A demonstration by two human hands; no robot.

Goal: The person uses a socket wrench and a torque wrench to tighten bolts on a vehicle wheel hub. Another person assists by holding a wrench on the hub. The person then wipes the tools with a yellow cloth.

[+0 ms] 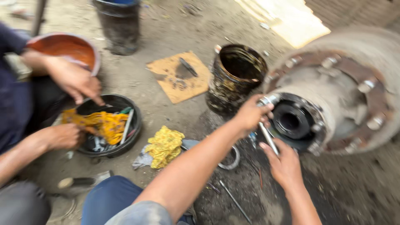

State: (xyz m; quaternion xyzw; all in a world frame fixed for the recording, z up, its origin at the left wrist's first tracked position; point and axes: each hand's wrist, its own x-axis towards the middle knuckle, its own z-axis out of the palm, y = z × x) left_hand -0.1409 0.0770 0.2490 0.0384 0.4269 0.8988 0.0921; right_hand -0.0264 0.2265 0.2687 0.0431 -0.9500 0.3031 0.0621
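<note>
Rusty wheel hub (333, 96) fills the right; left hand (251, 114) pinches a bolt (266, 101) on its rim, right hand (284, 163) clamps a metal rod (268, 138). Greasy can (235, 81) and yellow rag (164, 146) crowd close by.

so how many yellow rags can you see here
2. One yellow rag lies in the black bowl at left, by another person's hands; the other rag is bunched on the ground beside that bowl. More may be hidden.

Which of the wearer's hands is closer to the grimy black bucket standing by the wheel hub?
Left. The left hand is just right of the grimy black bucket, at the hub's edge. The right hand sits lower, farther from it.
</note>
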